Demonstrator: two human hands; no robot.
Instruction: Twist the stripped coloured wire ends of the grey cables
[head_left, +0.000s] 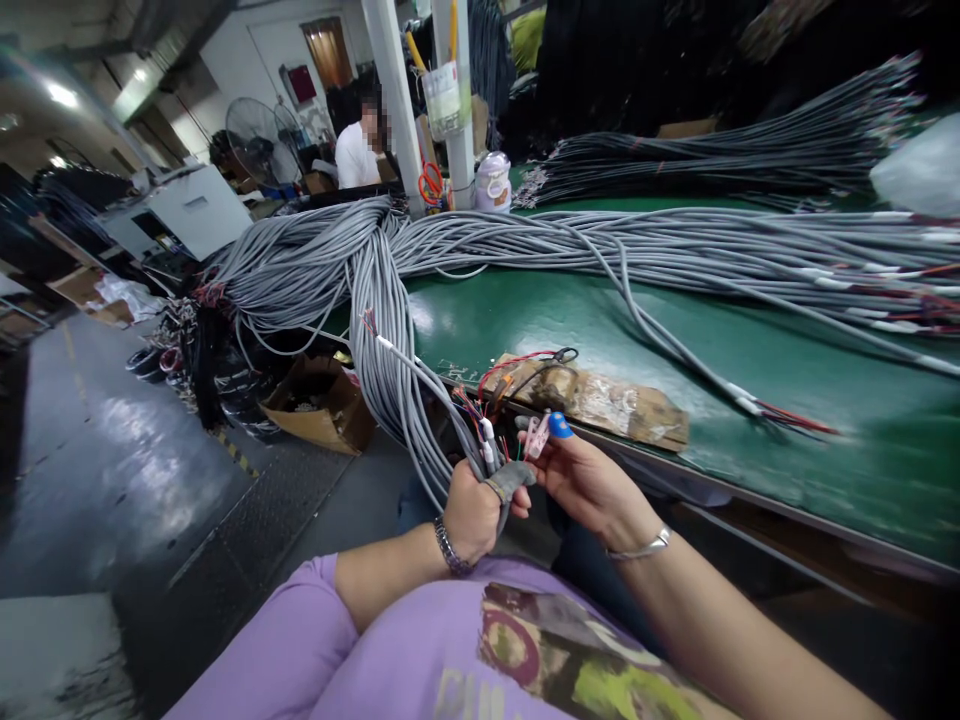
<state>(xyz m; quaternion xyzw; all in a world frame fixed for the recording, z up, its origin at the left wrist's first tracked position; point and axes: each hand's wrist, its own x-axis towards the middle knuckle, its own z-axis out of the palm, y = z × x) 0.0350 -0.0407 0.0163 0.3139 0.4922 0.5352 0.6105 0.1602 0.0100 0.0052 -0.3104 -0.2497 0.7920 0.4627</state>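
Note:
My left hand point(474, 512) is wrapped around several grey cables point(487, 462) near their stripped ends, in front of the table edge. A grey cover sits on its thumb. White sleeves and thin coloured wires stick up from the cable ends. Just to the right, my right hand point(577, 478) pinches a small pale pink piece point(536, 437) between its fingertips; its exact kind is too small to make out. A blue cover is on one fingertip. A worn wooden board point(637, 412) with a red wire and a dark cord lies on the table just beyond.
A large bundle of grey cables point(510, 240) runs along the green table point(510, 310) and hangs over its edge. Black cables point(720, 160) lie behind. A cardboard box point(322, 410) stands on the floor at left. A person point(356, 155) sits farther back near a fan point(259, 140).

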